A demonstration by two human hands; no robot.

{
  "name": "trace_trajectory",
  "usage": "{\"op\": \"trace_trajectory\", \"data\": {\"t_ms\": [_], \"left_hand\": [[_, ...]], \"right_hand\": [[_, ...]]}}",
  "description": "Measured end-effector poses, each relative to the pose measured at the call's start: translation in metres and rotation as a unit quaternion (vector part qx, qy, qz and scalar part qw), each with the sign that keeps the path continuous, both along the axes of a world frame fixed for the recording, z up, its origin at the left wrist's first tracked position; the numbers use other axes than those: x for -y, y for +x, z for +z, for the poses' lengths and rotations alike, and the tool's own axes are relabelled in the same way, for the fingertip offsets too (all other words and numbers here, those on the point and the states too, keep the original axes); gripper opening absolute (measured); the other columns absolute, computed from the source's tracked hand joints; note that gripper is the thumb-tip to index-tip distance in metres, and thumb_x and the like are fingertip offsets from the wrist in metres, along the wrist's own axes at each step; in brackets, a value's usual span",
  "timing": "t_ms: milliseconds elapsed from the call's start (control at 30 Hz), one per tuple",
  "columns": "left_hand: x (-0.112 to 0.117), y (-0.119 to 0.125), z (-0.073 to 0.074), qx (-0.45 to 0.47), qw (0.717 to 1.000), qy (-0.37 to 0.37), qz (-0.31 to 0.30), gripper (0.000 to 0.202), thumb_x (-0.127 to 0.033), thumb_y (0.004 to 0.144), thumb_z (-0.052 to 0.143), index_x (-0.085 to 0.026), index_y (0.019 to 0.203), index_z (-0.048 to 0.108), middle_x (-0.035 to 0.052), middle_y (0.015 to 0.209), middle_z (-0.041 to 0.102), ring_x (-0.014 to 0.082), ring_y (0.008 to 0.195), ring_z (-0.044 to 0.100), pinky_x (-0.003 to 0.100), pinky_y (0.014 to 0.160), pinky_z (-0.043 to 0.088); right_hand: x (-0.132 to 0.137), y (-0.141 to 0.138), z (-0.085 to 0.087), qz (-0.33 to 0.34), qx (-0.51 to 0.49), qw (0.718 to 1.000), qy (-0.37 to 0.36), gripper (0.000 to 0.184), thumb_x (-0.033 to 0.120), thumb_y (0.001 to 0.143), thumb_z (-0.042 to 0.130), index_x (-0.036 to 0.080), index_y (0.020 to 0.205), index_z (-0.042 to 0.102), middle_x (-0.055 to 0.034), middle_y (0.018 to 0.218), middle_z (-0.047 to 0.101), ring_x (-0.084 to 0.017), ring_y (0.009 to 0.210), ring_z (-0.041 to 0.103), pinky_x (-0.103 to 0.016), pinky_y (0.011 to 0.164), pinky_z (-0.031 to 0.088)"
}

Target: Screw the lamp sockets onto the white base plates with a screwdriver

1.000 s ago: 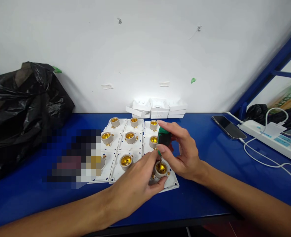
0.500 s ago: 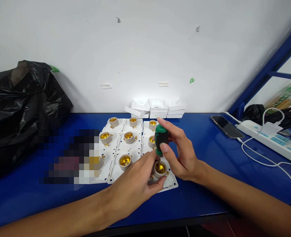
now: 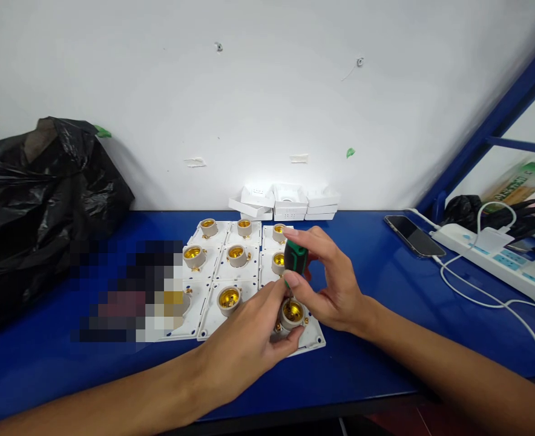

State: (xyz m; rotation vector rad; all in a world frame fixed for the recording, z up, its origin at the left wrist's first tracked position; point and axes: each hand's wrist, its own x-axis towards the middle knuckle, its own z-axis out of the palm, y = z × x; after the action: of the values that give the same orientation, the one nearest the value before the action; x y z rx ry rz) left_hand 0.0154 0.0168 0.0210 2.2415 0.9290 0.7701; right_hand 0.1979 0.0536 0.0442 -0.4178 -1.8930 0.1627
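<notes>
My right hand [image 3: 328, 281] grips a short green and black screwdriver [image 3: 295, 259] by its handle, held upright. Its shaft points down into a lamp socket [image 3: 293, 313] with a gold-coloured inside, at the front right of the group. My left hand [image 3: 261, 327] is closed around that socket, thumb at its near side and fingers by the screwdriver's shaft. Beneath the socket lies a square white plate [image 3: 315, 336]. Other plates with sockets stand in rows beside it, among them a socket [image 3: 229, 301] just left of my left hand. The screwdriver's tip is hard to make out inside the socket.
White plastic covers [image 3: 289, 203] are stacked against the wall. A black plastic bag [image 3: 45, 212] bulks at the left, near a blurred-out patch. On the right of the blue table [image 3: 367, 369] are a phone [image 3: 413, 235], a power strip [image 3: 498, 257] and white cables.
My right hand's fingers have shifted on the screwdriver handle, which has turned slightly. My left hand stays on the socket. The whole view has moved a little.
</notes>
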Motion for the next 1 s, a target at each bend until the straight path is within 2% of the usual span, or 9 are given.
{"op": "trace_trajectory", "data": {"t_ms": [67,200,333,433,533,700,867,1000], "left_hand": [[0.0,0.0,0.0,-0.005,1.0,-0.001,0.003,0.028,-0.018,0.094,0.065,-0.025,0.116,0.05,0.0026,0.109,0.07,0.0246,0.097,0.072,0.036,0.082,0.057],[0.0,0.0,-0.002,-0.008,1.0,0.006,0.014,0.024,-0.019,0.094,0.064,-0.024,0.113,0.051,0.0029,0.104,0.069,0.0251,0.093,0.072,0.037,0.079,0.056],[0.001,0.0,-0.002,-0.008,1.0,0.012,0.013,0.024,-0.019,0.094,0.064,-0.024,0.113,0.051,0.0031,0.106,0.069,0.025,0.094,0.071,0.037,0.081,0.057],[0.001,0.0,0.001,0.0,1.0,0.014,0.003,0.028,-0.017,0.094,0.064,-0.025,0.116,0.05,0.0028,0.109,0.069,0.0247,0.097,0.071,0.037,0.085,0.057],[0.001,0.0,0.001,-0.003,1.0,0.004,0.006,0.027,-0.017,0.093,0.065,-0.025,0.114,0.051,0.0022,0.106,0.069,0.0243,0.094,0.072,0.036,0.081,0.057],[0.0,0.0,-0.002,-0.001,1.0,-0.003,0.006,0.028,-0.019,0.094,0.065,-0.025,0.117,0.051,0.0041,0.11,0.069,0.0256,0.098,0.071,0.039,0.085,0.057],[0.0,0.0,-0.002,-0.001,1.0,-0.018,0.004,0.028,-0.021,0.094,0.065,-0.024,0.119,0.052,0.0053,0.111,0.07,0.0255,0.097,0.07,0.039,0.084,0.058],[0.0,0.0,0.0,-0.007,1.0,-0.006,0.007,0.026,-0.018,0.093,0.064,-0.025,0.114,0.051,0.0025,0.104,0.069,0.024,0.092,0.071,0.036,0.079,0.057]], "right_hand": [[0.001,0.0,0.0,-0.001,0.0,1.0,-0.006,0.056,0.014,0.099,0.063,0.025,0.151,0.048,-0.0045,0.106,0.07,-0.017,0.077,0.054,-0.03,0.056,0.05],[0.0,-0.002,0.0,-0.011,-0.04,0.999,0.035,0.057,0.008,0.092,0.073,0.024,0.143,0.054,-0.0021,0.102,0.069,-0.015,0.071,0.053,-0.028,0.051,0.044],[-0.001,-0.001,0.0,-0.007,-0.02,0.999,0.025,0.056,0.012,0.094,0.071,0.025,0.145,0.053,-0.0017,0.098,0.068,-0.016,0.071,0.052,-0.028,0.052,0.046],[0.001,-0.001,-0.003,-0.013,-0.018,1.0,0.009,0.062,0.017,0.098,0.066,0.029,0.155,0.043,-0.0057,0.115,0.07,-0.017,0.073,0.056,-0.031,0.054,0.052],[0.003,-0.002,-0.007,-0.016,-0.041,0.999,-0.02,0.067,0.02,0.1,0.063,0.032,0.16,0.035,-0.0077,0.127,0.066,-0.017,0.073,0.061,-0.032,0.056,0.058],[0.006,-0.001,-0.009,0.03,-0.052,0.996,-0.063,0.057,0.019,0.103,0.055,0.027,0.157,0.04,-0.0072,0.118,0.065,-0.014,0.068,0.057,-0.034,0.065,0.062],[0.006,-0.001,-0.004,0.038,-0.043,0.996,-0.073,0.053,0.022,0.105,0.049,0.026,0.157,0.041,-0.0081,0.119,0.066,-0.017,0.077,0.06,-0.038,0.073,0.064],[0.003,-0.001,-0.003,0.033,-0.041,0.997,-0.05,0.058,0.022,0.101,0.061,0.03,0.156,0.043,-0.0069,0.125,0.066,-0.017,0.08,0.06,-0.031,0.063,0.06]]}}
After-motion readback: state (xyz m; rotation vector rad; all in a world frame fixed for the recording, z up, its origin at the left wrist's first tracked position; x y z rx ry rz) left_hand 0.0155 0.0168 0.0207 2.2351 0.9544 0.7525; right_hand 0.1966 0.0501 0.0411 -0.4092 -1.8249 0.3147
